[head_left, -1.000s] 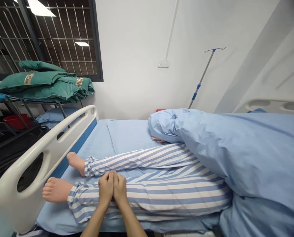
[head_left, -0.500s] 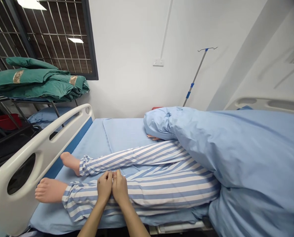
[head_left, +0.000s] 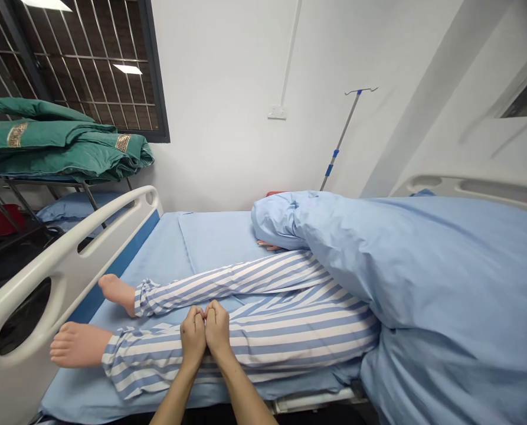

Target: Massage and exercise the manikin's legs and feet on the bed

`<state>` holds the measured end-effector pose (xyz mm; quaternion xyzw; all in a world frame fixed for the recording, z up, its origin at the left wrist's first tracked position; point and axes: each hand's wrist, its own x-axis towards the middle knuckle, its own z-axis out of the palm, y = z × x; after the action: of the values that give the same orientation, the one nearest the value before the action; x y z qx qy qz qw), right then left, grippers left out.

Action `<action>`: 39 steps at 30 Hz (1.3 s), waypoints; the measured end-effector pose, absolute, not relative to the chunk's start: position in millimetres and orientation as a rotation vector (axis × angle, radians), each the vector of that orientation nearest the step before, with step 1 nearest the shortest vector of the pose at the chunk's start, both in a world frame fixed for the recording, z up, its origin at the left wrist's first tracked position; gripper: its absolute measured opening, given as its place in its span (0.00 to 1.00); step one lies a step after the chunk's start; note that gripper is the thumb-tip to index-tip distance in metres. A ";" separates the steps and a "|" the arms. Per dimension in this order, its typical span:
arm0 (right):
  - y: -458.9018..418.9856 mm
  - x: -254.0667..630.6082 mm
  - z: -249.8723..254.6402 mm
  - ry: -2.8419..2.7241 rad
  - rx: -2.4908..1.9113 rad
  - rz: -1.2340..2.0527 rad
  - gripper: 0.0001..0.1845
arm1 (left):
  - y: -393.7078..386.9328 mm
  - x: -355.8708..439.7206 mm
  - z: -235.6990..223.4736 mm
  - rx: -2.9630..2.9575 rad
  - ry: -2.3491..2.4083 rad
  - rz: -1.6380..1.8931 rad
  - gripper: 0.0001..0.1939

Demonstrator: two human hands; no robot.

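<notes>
My left hand (head_left: pixel 193 335) and my right hand (head_left: pixel 218 328) are closed into loose fists, side by side and touching at the knuckles. Both are over the lower part of the near leg (head_left: pixel 281 340) of a figure lying on the bed, dressed in blue-and-white striped trousers. No cloth looks gathered into the fists, though their undersides are hidden. Two bare, smooth feet, the near foot (head_left: pixel 79 344) and the far foot (head_left: pixel 117 292), point left, manikin-like. A light blue quilt (head_left: pixel 431 260) is folded back over the upper body. Part of a hand (head_left: pixel 267 245) shows beneath its edge.
The bed's white footboard (head_left: pixel 64 283) rises at the left. A blue sheet (head_left: pixel 221 227) covers the mattress. Behind stand an IV pole (head_left: pixel 343 133) and a wall socket (head_left: pixel 277 112). Green folded bedding (head_left: pixel 64 147) lies on a rack under the barred window, with a red basin (head_left: pixel 0 219) below.
My view has turned slightly right, so the surroundings sit further left. My fists have shifted a little up the leg, away from the feet, still together and closed.
</notes>
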<state>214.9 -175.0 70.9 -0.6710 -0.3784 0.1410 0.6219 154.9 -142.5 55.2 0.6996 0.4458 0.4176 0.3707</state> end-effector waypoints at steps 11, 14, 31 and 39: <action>-183.5 228.9 62.3 -0.925 -1.537 0.321 0.12 | -141.4 162.5 68.5 1.666 1.060 1.039 0.13; -183.3 229.1 61.0 -0.853 -1.502 0.338 0.12 | -142.3 169.7 75.7 1.604 1.026 1.070 0.13; -220.4 263.1 58.0 -1.050 -1.709 0.189 0.13 | -154.5 185.3 62.6 1.906 1.129 0.951 0.13; -222.3 269.6 66.2 -0.857 -1.561 0.273 0.12 | -168.7 214.1 66.6 1.813 1.002 0.960 0.14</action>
<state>269.6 -222.3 66.2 -0.6793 -0.3730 0.1187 0.6208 214.1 -168.7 66.6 0.7219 0.3990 0.3825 0.4163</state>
